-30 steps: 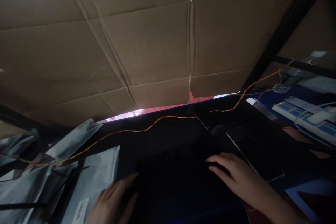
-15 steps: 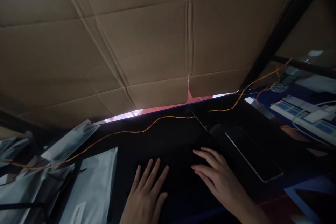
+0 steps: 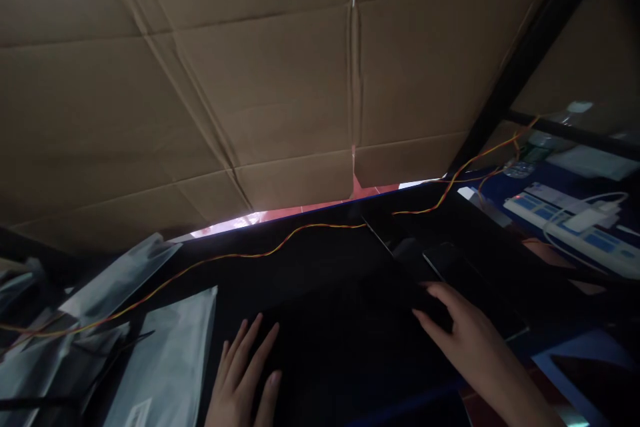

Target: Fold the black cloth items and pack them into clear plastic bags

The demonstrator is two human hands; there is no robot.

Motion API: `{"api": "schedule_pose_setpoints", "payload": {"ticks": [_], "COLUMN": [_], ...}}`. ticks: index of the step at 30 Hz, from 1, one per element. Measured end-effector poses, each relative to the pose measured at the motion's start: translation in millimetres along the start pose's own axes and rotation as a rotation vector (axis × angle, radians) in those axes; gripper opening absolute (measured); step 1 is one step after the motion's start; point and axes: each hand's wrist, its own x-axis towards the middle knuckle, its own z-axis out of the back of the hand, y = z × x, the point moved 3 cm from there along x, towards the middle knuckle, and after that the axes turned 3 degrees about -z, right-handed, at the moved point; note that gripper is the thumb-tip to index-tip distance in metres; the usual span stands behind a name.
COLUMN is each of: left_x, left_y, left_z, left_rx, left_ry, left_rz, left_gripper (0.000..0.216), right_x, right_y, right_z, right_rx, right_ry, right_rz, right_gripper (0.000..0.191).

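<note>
My left hand (image 3: 243, 380) rests at the lower middle with its fingers apart, on or just over a dark surface. My right hand (image 3: 465, 327) has its thumb and fingers closed round the right side of a black, flat-looking thing (image 3: 400, 290). Dim light hides its outline and kind. Just beyond that hand a phone (image 3: 450, 260) with a dark screen lies partly covered from view. Farther back, a second dark phone-like slab (image 3: 383, 230) lies by a red and yellow twisted wire (image 3: 313, 227).
Frosted zip bags (image 3: 167, 353) lie on the left of the black table (image 3: 300, 257). A cardboard sheet (image 3: 280, 93) stands behind. On the right are a white power strip (image 3: 575, 227) with a plugged-in charger, a clear bottle (image 3: 535, 143) and a dark metal post (image 3: 520, 60).
My right hand has moved right and closed on the black thing, now covering part of the phone. My left hand has shifted left and down in view. The camera view has shifted slightly.
</note>
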Motion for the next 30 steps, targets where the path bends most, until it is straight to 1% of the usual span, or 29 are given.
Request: {"api": "schedule_pose_setpoints", "payload": {"ticks": [2,3,4,5,7,9,10,12,13,14,16,18,19,20,21,22,23,24,25,26,28,30], "left_x": [-2.1,-3.6,-5.1,-6.3,-7.6,-7.5,-7.1,-6.4,-6.2,-6.2,-6.4,-7.0,-7.3,-7.6,-7.7,-7.7,-7.5,-7.3,-6.9,-6.4,-5.3,-4.3], "left_y": [0.9,1.6,2.4,3.4,5.4,6.5,6.6,6.1,5.8,5.6,6.0,7.5,8.3,9.2,10.0,10.3,10.3,9.9,9.1,8.2,6.3,5.0], "left_z": [-0.8,-1.7,-2.8,-4.0,-6.5,-8.2,-8.7,-9.2,-9.1,-8.8,-8.6,-9.1,-9.7,-10.2,-10.7,-11.1,-11.3,-11.3,-11.0,-10.5,-9.1,-7.8], "left_rx": [0.014,0.028,0.045,0.062,0.088,0.103,0.106,0.107,0.108,0.108,0.108,0.103,0.097,0.091,0.084,0.078,0.074,0.071,0.070,0.070,0.070,0.074], "left_ry": [0.011,0.020,0.029,0.034,0.040,0.034,0.033,0.039,0.039,0.038,0.046,0.061,0.071,0.077,0.078,0.076,0.072,0.066,0.054,0.038,0.000,-0.023], "left_rz": [-0.035,-0.056,-0.078,-0.097,-0.118,-0.126,-0.128,-0.132,-0.130,-0.130,-0.128,-0.123,-0.121,-0.116,-0.110,-0.108,-0.107,-0.107,-0.109,-0.110,-0.114,-0.121], "left_gripper": [0.065,0.064,0.064,0.063,0.059,0.056,0.054,0.052,0.052,0.051,0.049,0.050,0.051,0.052,0.052,0.052,0.052,0.052,0.051,0.049,0.046,0.044], "right_x": [-1.4,-3.5,-6.6,-10.3,-19.0,-27.0,-29.7,-31.5,-30.7,-28.9,-24.2,-21.7,-22.2,-24.0,-26.7,-29.9,-33.2,-35.9,-37.1,-36.6,-29.9,-18.4], "right_y": [24.3,37.5,50.9,63.5,84.4,96.3,98.8,99.0,97.6,95.6,90.5,84.4,81.5,79.3,77.6,76.2,74.7,72.7,69.7,65.6,54.4,40.3], "right_z": [8.3,11.2,12.2,10.4,0.0,-13.3,-18.4,-22.8,-21.8,-18.6,-7.8,1.7,3.7,3.6,1.5,-2.1,-6.3,-10.4,-13.8,-15.7,-14.1,-6.3], "right_rx": [-0.002,-0.025,-0.054,-0.087,-0.155,-0.221,-0.246,-0.272,-0.266,-0.247,-0.180,-0.105,-0.083,-0.077,-0.088,-0.108,-0.124,-0.126,-0.108,-0.071,0.046,0.176], "right_ry": [-0.074,-0.118,-0.150,-0.150,-0.082,-0.001,0.022,0.040,0.040,0.026,-0.047,-0.115,-0.126,-0.130,-0.125,-0.116,-0.108,-0.100,-0.088,-0.073,-0.079,-0.166], "right_rz": [0.032,0.073,0.133,0.205,0.373,0.521,0.571,0.616,0.610,0.581,0.461,0.315,0.261,0.238,0.238,0.255,0.279,0.297,0.295,0.268,0.149,-0.040], "right_gripper": [0.028,0.030,0.032,0.034,0.040,0.041,0.039,0.042,0.042,0.037,0.024,0.020,0.027,0.038,0.049,0.052,0.048,0.039,0.031,0.028,0.022,0.014]}}
